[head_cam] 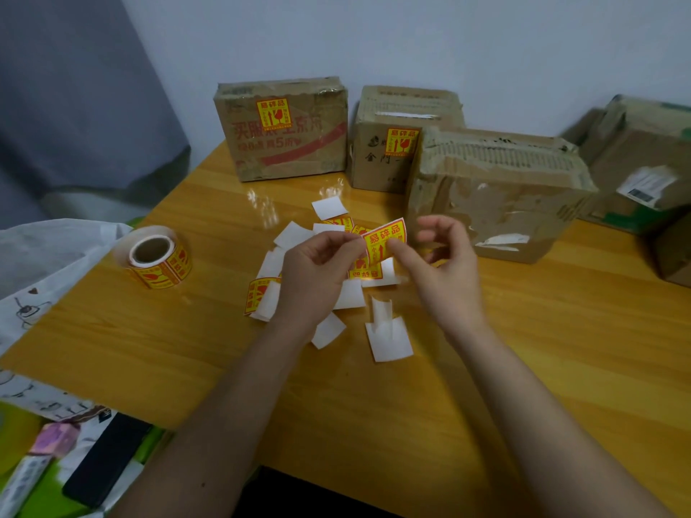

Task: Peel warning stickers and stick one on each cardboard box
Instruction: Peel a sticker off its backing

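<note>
Over the middle of the table, my left hand (318, 267) and my right hand (437, 256) both pinch one yellow-and-red warning sticker (381, 239). The left box (284, 143) at the back carries a sticker (273, 113) on its front. The middle box (381, 158) also carries a sticker (402, 142). Nearest my right hand stands a third box (497, 192) with torn tape and no sticker on the faces I see. A sticker roll (159, 261) lies at the left.
Loose stickers and several white backing papers (387, 332) lie scattered under my hands. More cardboard boxes (643, 170) stand at the right edge. A white plastic bag (48, 263) and a dark phone (104, 457) lie left of the wooden table (523, 386).
</note>
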